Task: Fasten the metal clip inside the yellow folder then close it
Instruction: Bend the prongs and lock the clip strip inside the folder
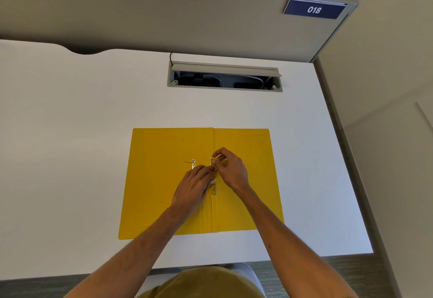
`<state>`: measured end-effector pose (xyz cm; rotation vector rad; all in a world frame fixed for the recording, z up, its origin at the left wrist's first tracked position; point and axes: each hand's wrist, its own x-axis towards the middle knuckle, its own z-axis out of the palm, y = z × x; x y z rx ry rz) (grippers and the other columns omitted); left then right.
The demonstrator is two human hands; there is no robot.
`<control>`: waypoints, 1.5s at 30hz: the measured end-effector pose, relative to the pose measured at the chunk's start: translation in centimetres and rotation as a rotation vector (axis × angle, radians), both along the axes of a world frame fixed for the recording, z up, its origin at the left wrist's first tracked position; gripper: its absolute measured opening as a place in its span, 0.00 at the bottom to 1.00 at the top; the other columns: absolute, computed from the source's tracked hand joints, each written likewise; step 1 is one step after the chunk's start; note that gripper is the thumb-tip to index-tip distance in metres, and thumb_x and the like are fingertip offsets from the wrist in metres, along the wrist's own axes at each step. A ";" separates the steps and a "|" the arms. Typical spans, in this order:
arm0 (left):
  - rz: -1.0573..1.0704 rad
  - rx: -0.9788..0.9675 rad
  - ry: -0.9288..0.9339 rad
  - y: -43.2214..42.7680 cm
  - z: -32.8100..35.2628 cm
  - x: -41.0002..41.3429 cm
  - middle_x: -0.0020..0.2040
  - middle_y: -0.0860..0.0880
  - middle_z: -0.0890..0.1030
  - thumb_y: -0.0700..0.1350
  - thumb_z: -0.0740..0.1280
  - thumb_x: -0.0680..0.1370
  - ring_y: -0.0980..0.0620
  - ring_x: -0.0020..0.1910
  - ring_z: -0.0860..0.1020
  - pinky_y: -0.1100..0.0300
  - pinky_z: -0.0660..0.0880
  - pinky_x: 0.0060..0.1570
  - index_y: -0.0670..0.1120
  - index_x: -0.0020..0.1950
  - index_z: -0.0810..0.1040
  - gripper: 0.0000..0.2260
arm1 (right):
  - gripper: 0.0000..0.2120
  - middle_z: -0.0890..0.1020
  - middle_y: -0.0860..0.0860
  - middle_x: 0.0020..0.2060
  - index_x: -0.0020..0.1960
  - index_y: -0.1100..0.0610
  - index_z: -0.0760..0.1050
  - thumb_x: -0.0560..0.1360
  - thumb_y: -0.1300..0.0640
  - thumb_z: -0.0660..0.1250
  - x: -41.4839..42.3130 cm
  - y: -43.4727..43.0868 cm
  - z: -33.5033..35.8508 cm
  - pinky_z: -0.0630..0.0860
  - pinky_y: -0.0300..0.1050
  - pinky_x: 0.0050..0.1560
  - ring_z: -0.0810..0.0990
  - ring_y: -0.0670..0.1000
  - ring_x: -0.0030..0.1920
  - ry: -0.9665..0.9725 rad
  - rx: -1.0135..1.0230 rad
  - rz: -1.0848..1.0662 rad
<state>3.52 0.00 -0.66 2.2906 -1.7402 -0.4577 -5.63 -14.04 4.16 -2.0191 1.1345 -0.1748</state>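
A yellow folder (161, 180) lies open and flat on the white desk (70, 145). A thin metal clip strip (213, 190) runs along the folder's spine fold. A second small metal piece (193, 163) with thin prongs lies on the left flap. My left hand (191, 191) rests over the spine, its fingertips pressing on the clip's middle. My right hand (232, 169) comes in from the right and pinches the clip's upper end between thumb and fingers. The hands hide the clip's middle part.
An open cable hatch (225, 76) is set into the desk behind the folder. A grey partition (164, 16) with a blue "018" sign (314, 10) stands at the back. The desk's right edge (339, 157) and front edge lie close to the folder.
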 end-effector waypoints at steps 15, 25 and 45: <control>0.040 -0.009 -0.017 -0.2 -0.1 -0.4 0.84 0.51 0.70 0.54 0.62 0.88 0.44 0.79 0.72 0.47 0.75 0.72 0.51 0.77 0.76 0.19 | 0.06 0.90 0.54 0.46 0.52 0.57 0.83 0.79 0.55 0.75 1.8 -3.4 0.0 0.86 0.63 0.51 0.89 0.57 0.45 -0.003 0.149 -0.023; 0.019 0.042 -0.086 -0.4 -0.6 -0.7 0.87 0.49 0.63 0.55 0.59 0.89 0.44 0.83 0.67 0.45 0.70 0.78 0.52 0.80 0.72 0.20 | 0.06 0.90 0.49 0.50 0.53 0.54 0.85 0.78 0.53 0.77 4.0 -4.2 -0.2 0.84 0.55 0.55 0.87 0.51 0.53 0.134 0.090 0.085; 0.094 0.015 -0.030 -0.1 -0.7 -1.0 0.85 0.54 0.66 0.58 0.59 0.89 0.43 0.81 0.69 0.45 0.71 0.76 0.56 0.78 0.73 0.18 | 0.04 0.90 0.48 0.48 0.50 0.53 0.86 0.78 0.54 0.76 3.2 -3.6 -1.0 0.83 0.52 0.51 0.87 0.51 0.52 0.176 0.066 -0.138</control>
